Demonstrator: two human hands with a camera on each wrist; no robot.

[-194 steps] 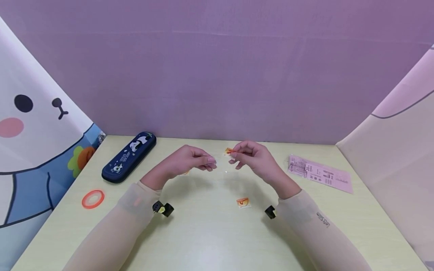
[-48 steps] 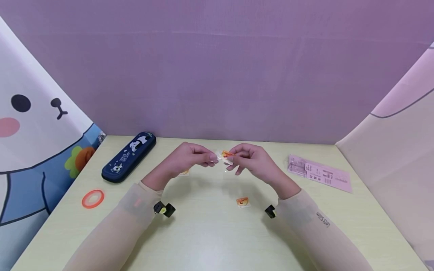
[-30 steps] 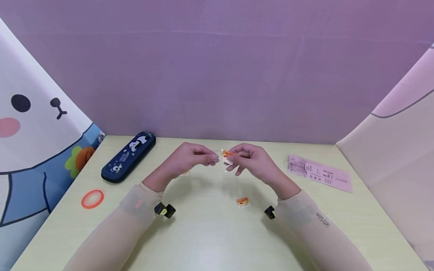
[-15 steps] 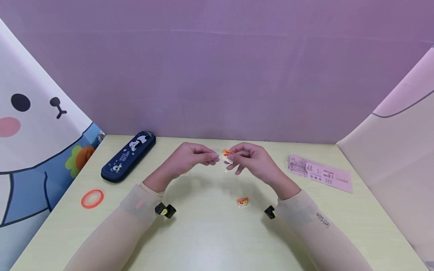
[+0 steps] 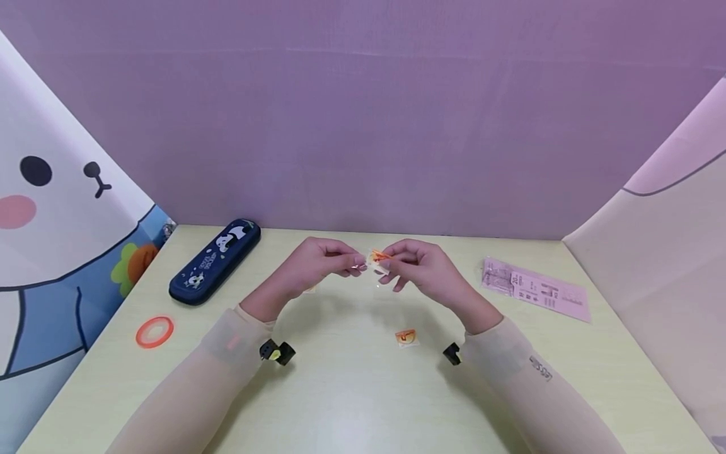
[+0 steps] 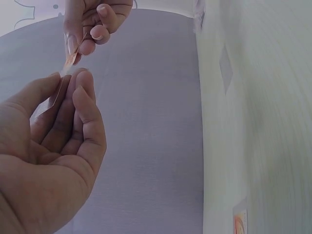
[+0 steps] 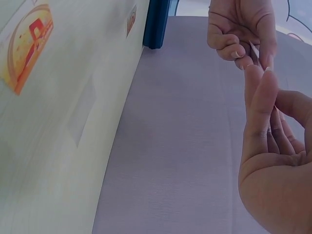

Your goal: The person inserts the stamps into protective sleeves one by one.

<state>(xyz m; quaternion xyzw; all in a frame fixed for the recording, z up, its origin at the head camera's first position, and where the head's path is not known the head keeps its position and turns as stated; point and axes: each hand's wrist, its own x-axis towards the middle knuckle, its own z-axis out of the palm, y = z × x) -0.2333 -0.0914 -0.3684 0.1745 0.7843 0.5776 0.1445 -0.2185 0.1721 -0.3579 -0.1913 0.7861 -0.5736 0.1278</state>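
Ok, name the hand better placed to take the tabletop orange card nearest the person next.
Probably the right hand: the orange card lies closer to it than to the left hand. Its grip holds another card, though.

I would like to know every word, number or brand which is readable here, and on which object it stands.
"20": on the pink packet; its other print is too small.
Navy case: white lettering, too blurred to read.
Right sleeve: dark lettering, too blurred to read.
Orange-printed card on the table: a picture, no readable word.
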